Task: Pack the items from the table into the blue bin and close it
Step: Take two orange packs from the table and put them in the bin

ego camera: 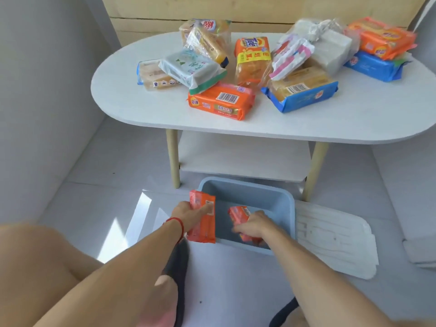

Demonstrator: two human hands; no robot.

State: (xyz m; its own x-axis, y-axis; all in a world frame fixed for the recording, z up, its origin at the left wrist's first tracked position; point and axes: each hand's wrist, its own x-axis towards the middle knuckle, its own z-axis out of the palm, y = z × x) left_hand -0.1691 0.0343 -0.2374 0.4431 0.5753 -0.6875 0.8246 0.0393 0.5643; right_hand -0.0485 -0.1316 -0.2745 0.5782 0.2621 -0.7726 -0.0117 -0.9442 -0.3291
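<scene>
The open blue bin (245,188) stands on the floor in front of the white table (330,119). My left hand (188,214) grips an orange soap pack (203,230) upright over the bin's left rim. Inside the bin, my right hand (253,226) holds a second orange soap pack (238,214) low near the bottom. On the table lie several more packs, among them an orange barcode pack (221,100), a Tide pack (253,57), a blue pack (304,95) and a white-green pack (191,68).
The bin's white lid (335,237) lies flat on the floor right of the bin. The table has pale wooden legs (173,159) and a lower shelf (243,156). A grey wall rises on the left. My knees and dark slippers (177,263) are at the bottom.
</scene>
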